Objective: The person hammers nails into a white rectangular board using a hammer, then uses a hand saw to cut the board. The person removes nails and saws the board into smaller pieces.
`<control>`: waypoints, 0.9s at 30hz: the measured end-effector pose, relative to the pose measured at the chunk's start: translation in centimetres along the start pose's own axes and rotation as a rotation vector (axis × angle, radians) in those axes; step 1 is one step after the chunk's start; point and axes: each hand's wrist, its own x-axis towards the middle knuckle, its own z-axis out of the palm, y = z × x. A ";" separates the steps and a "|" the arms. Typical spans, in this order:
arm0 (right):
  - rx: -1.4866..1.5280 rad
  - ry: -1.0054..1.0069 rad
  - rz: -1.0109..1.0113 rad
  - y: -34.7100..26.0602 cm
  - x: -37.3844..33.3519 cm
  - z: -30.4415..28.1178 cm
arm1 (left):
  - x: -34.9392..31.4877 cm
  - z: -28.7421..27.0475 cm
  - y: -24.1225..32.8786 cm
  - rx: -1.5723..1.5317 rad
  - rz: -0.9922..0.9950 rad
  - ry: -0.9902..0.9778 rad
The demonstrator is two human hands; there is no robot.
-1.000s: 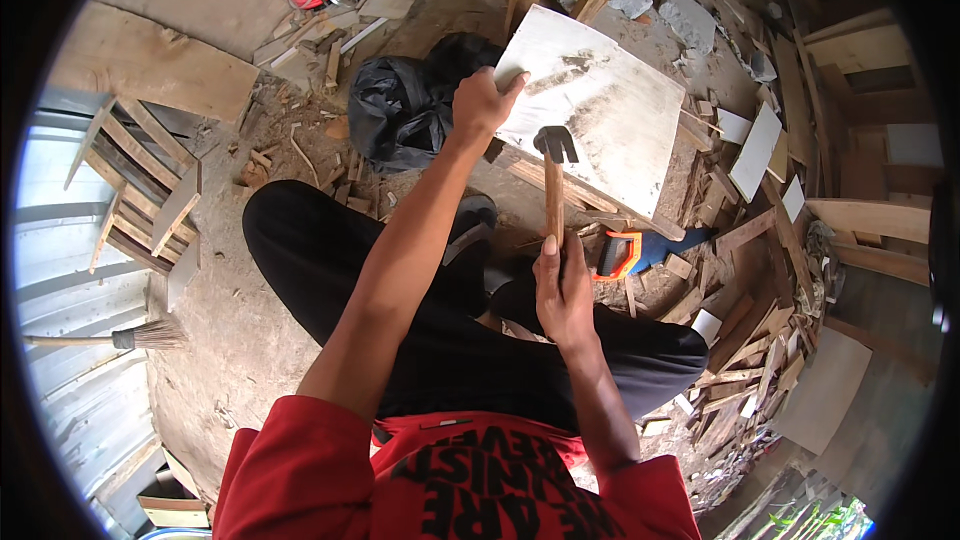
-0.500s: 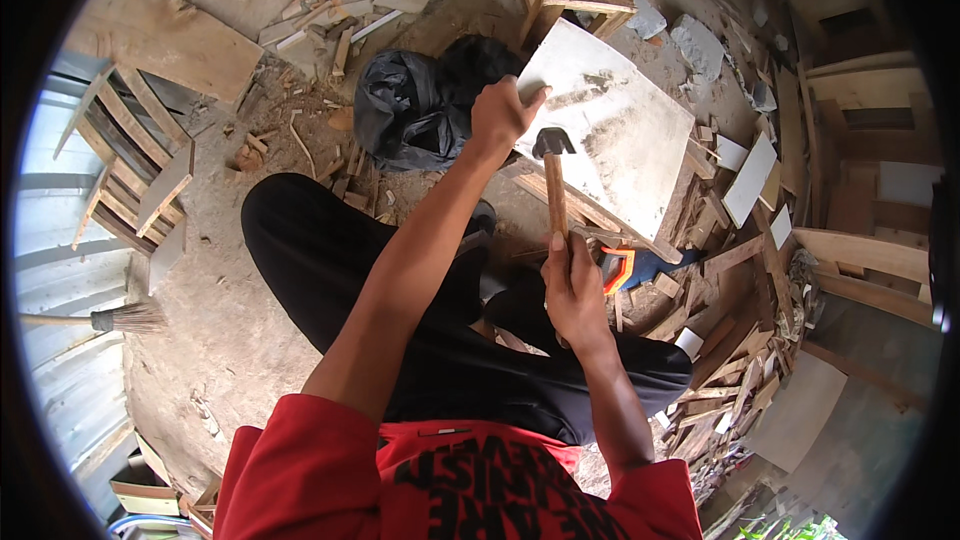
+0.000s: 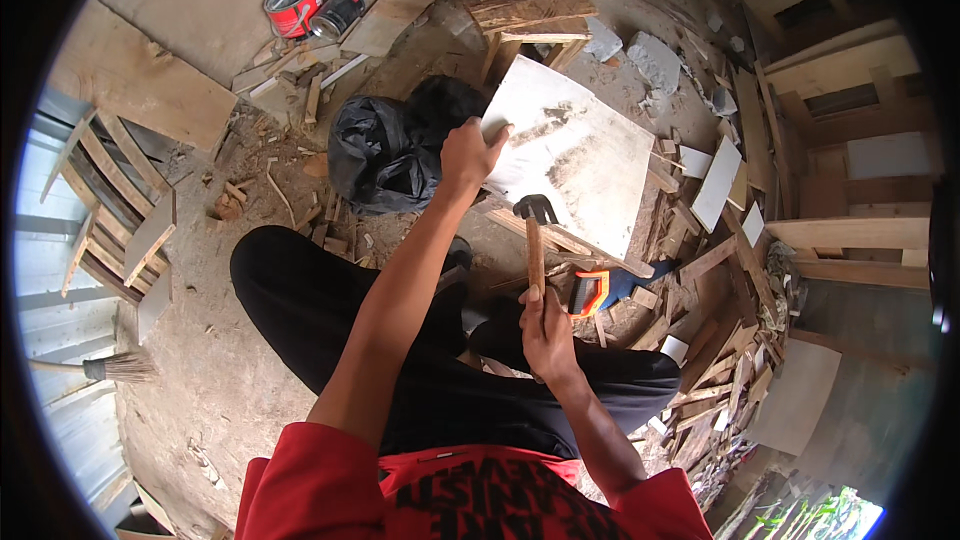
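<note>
My left hand is closed on the left edge of a square white board, its thumb over the top face. Dark smudges mark the board, which lies tilted over a wooden frame. In my right hand is a hammer, gripped low on its wooden handle. The hammer's dark metal head overlaps the board's near edge in view; whether it touches cannot be told. Beside my right hand sits an orange and black saw handle. The fingers of my left hand are partly hidden under the board.
Black plastic bags lie left of the board. Scrap wood is heaped along the right. Paint cans stand at the far left, and a wooden stool is beyond the board. A broom lies by the metal wall.
The whole view has shifted, so most things sit lower and further left. Against the board, the hammer has come a little nearer to my body. My left hand keeps its hold.
</note>
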 end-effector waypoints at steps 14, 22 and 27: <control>0.374 0.119 -0.550 -6.2 1.0 -1.7 | -0.2 -0.2 0.3 0.079 -0.015 -0.002; 0.352 0.049 -0.025 1.6 1.0 2.0 | -0.3 0.0 0.1 0.056 -0.012 -0.015; 0.625 -0.004 -0.057 -3.8 -1.5 -0.5 | -0.4 -0.3 0.7 0.087 -0.032 -0.012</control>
